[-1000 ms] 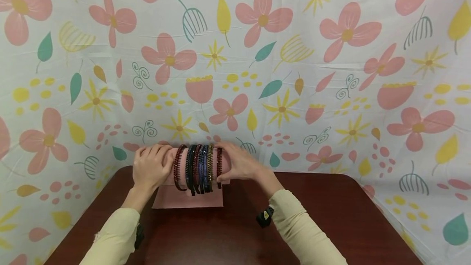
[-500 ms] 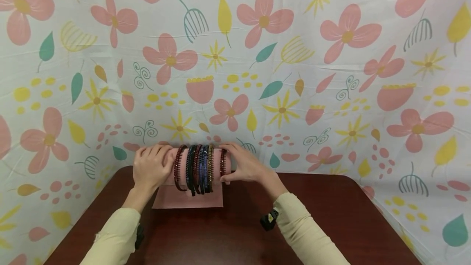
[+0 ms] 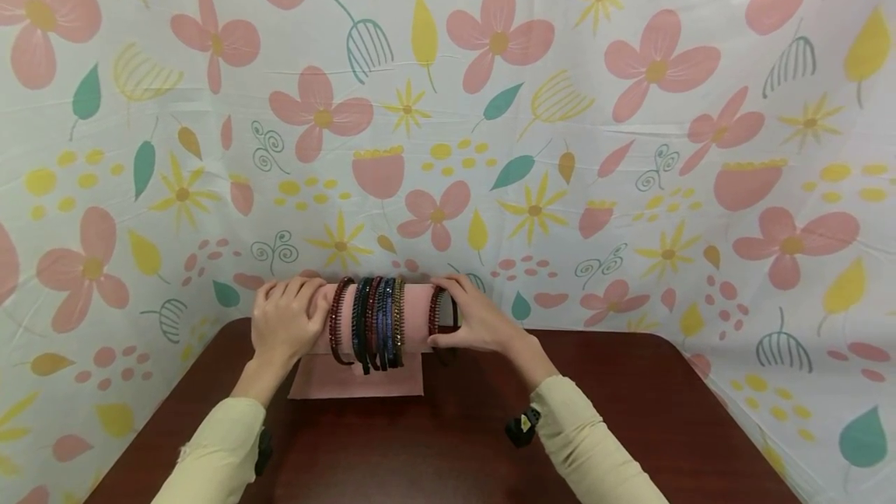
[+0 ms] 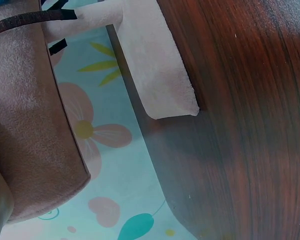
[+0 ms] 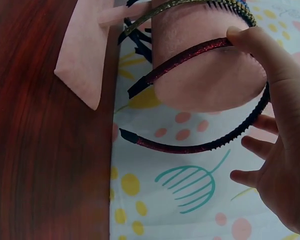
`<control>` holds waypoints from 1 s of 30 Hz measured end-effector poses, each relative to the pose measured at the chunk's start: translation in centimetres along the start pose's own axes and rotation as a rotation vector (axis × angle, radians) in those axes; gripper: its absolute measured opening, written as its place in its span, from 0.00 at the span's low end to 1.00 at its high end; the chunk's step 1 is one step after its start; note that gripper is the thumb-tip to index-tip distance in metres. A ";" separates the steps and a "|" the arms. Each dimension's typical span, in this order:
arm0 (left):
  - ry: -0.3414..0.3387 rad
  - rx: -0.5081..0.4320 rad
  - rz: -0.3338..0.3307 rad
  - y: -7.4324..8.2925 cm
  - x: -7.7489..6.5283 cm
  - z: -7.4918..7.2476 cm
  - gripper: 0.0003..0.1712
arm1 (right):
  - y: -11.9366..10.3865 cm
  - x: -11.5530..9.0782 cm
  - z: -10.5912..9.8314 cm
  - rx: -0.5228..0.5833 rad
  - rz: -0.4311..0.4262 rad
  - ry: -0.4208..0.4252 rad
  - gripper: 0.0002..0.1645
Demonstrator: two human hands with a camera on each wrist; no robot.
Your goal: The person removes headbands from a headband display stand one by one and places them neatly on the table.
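A pink plush headband stand [image 3: 418, 309] lies crosswise, its padded roll carrying several glittery headbands [image 3: 381, 325] in dark green, red, blue and gold. My left hand [image 3: 287, 319] grips the roll's left end, thumb toward me. At the other end, my right hand [image 3: 481, 317] holds a dark red toothed headband [image 5: 195, 50], thumb on its upper side and fingers spread along the far side. That headband sits around the roll's right end face, partly past it. In the left wrist view, the roll [image 4: 30, 115] shows with only an edge of the hand beside it.
The stand's flat pink base [image 3: 357, 384] rests on a dark red-brown wooden table [image 3: 392, 449]. Behind the table hangs a white cloth [image 3: 448, 123] printed with flowers and leaves, close to the roll. Each wrist wears a black camera [image 3: 522, 426].
My right hand has slid the red headband rightward along the roll, from near the other headbands to the end. My left hand has stayed in place.
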State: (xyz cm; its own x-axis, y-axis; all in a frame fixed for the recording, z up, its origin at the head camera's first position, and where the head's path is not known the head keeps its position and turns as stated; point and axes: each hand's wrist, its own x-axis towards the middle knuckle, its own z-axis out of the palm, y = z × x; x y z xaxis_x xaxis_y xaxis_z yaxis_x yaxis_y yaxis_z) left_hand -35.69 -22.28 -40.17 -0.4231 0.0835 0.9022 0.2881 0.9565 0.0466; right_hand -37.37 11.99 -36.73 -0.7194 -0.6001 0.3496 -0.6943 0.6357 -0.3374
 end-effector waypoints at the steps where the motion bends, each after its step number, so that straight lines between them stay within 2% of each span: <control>1: 0.003 -0.001 -0.001 0.0 0.0 0.0 0.22 | 0.1 -0.1 0.0 0.002 0.004 -0.001 0.60; 10: 0.012 -0.008 0.000 0.0 0.0 0.0 0.22 | 0.4 -0.8 0.3 0.042 0.037 0.015 0.57; 19: 0.008 -0.017 -0.003 0.1 0.1 -0.2 0.21 | 0.9 -1.8 0.3 0.063 0.115 -0.012 0.56; 30: 0.000 -0.002 -0.002 0.1 0.0 -0.2 0.22 | 1.9 -2.7 1.5 0.005 0.158 -0.013 0.56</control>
State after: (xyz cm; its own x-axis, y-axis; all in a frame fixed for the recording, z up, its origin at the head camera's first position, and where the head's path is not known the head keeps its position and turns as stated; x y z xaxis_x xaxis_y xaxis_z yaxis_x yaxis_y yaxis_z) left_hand -35.51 -22.26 -40.07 -0.4240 0.0813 0.9020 0.2891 0.9560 0.0497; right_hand -36.80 14.05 -39.63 -0.8196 -0.4992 0.2811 -0.5729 0.7200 -0.3917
